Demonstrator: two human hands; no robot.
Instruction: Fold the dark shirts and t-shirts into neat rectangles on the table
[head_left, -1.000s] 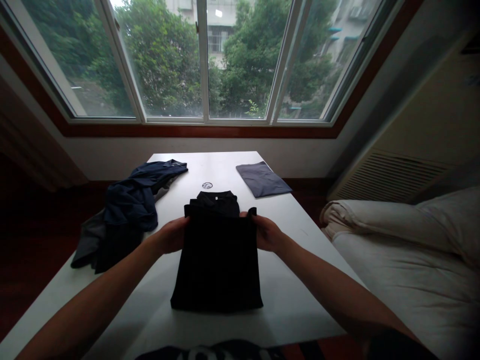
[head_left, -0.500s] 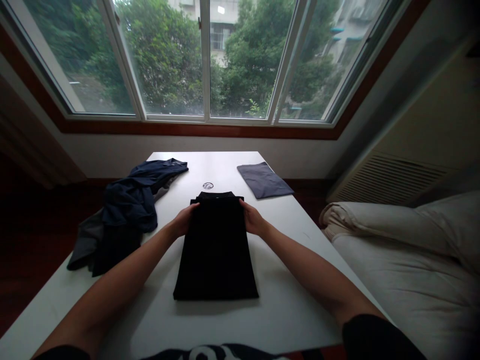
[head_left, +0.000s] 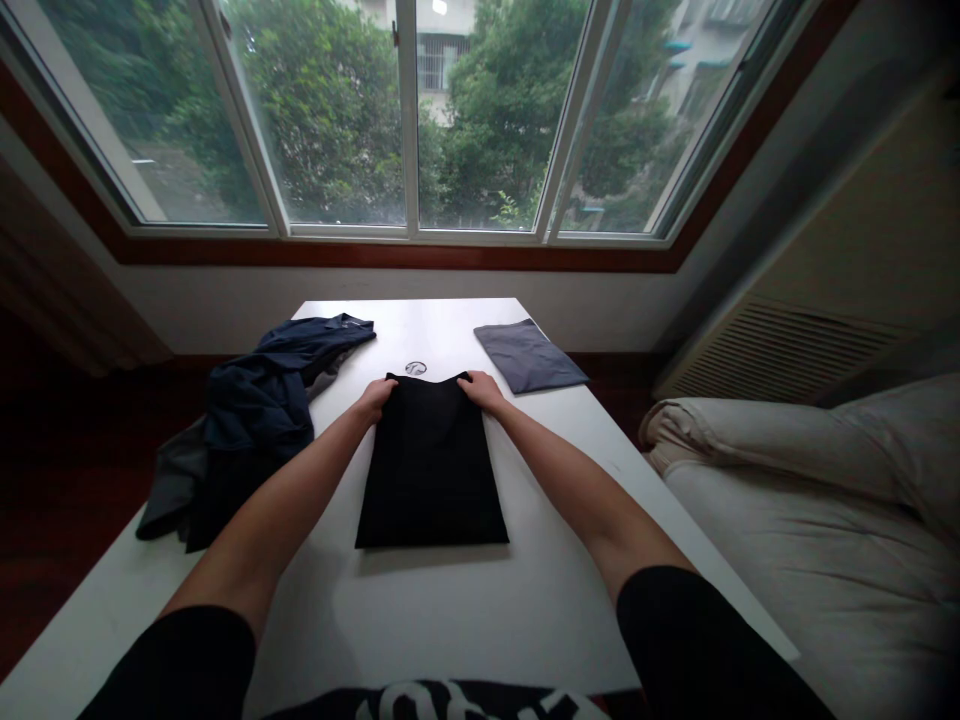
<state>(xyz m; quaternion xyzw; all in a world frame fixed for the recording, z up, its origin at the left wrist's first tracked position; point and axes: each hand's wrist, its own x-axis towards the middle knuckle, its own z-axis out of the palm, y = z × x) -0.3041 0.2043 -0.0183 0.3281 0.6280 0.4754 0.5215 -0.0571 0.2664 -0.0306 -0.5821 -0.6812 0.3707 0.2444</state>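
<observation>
- Left hand (head_left: 377, 399) and right hand (head_left: 484, 388) reach forward, well apart, at the ends of the left arm (head_left: 289, 500) and right arm (head_left: 574, 480), which slant inward from black sleeves (head_left: 697, 630).
- Each hand is closed on a far corner of the black garment (head_left: 435, 465), left hand on the left corner, right hand on the right; the thumbs show at the cloth, the other fingers are mostly hidden.
- The black garment, folded to a rectangle, is spread between the arms over the middle of the desk (head_left: 420, 620); its far edge dips a little between the hands. Whether its near edge touches the desk, I cannot tell.
- A wide window (head_left: 345, 120) spans the wall beyond the white desk.
- Cream padded furniture (head_left: 795, 520) sits to the right of the desk.
- A loose heap of clothes (head_left: 259, 385), navy on top with grey and black below, lies along the desk's left side; the left arm crosses in front of its near part, and contact between them is unclear.
- A folded grey cloth (head_left: 529, 355) lies flat at the desk's far right edge, near the right hand.
- A small round mark (head_left: 415, 368) shows on the desk, just beyond the black garment's far edge and between the two hands.
</observation>
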